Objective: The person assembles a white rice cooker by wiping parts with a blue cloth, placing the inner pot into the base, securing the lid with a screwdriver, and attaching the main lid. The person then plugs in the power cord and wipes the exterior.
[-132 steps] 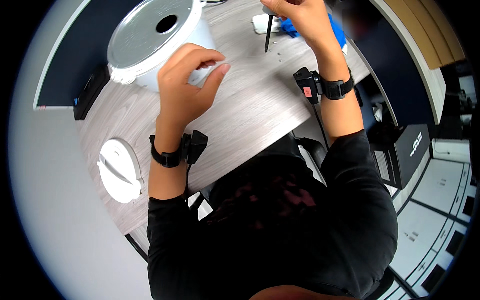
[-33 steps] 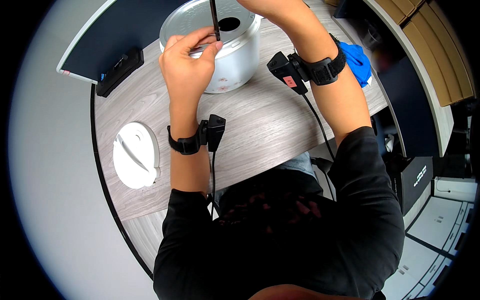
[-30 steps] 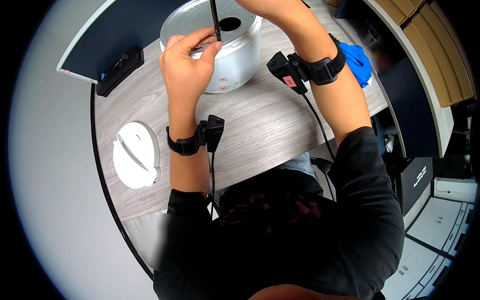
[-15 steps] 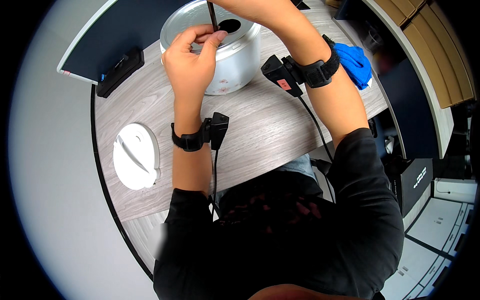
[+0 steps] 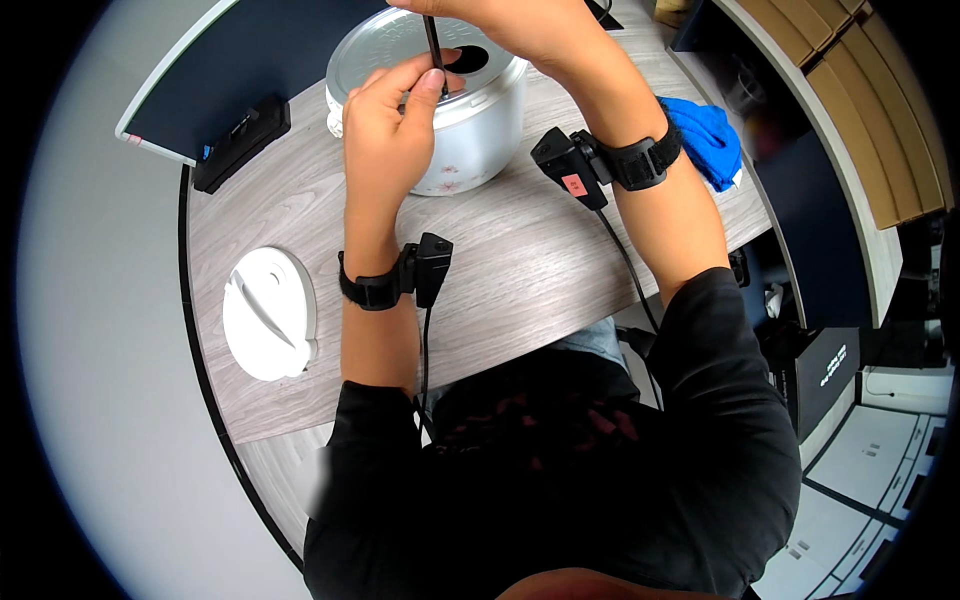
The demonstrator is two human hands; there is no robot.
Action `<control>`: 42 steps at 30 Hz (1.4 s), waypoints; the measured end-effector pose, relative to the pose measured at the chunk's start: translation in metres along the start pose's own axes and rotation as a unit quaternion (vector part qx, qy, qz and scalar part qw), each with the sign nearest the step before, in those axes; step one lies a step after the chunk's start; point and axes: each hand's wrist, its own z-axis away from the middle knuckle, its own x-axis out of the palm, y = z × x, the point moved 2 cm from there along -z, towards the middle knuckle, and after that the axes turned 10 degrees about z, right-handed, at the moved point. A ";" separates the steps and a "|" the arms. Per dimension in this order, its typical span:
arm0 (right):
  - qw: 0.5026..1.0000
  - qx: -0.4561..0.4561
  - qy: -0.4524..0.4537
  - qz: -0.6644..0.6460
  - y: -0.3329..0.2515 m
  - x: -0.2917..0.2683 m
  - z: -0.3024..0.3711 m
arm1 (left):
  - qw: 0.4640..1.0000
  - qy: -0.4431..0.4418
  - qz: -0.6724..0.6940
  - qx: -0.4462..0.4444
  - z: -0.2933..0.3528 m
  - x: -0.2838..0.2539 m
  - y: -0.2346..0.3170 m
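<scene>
A white rice cooker (image 5: 485, 135) with pink flowers stands at the far side of the table. Its silver-grey lid (image 5: 385, 50) has a dark round hole in the top. My left hand (image 5: 388, 130) is closed at the lid's near side, thumb and fingers pinching the lower part of a thin black screwdriver (image 5: 434, 45). The screwdriver stands nearly upright, its tip down on the lid beside the hole. Above it my right hand (image 5: 490, 18) grips the upper end; the top of the picture cuts off part of that hand and the handle.
On the table (image 5: 500, 280) at left lies a white oval cover (image 5: 268, 315) with a moulded handle. A black case (image 5: 243, 145) sits by the dark divider panel (image 5: 260, 70). A blue cloth (image 5: 705, 140) lies beyond my right forearm. Cardboard boxes (image 5: 870, 120) stand at far right.
Both hands and the screwdriver have come slightly lower in the picture. The screwdriver's tip now shows below my left thumb, against the lid. The view has shifted a little.
</scene>
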 end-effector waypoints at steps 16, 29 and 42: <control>0.983 -0.077 0.009 -0.164 0.023 0.015 -0.010 | 1.000 0.001 0.007 -0.018 0.000 0.001 0.001; 0.992 -0.090 0.061 -0.067 0.020 0.023 -0.011 | 0.997 0.066 0.028 -0.016 0.001 0.008 -0.001; 0.991 -0.092 0.099 0.021 0.012 0.022 -0.006 | 0.992 0.103 0.074 0.007 0.000 0.009 -0.008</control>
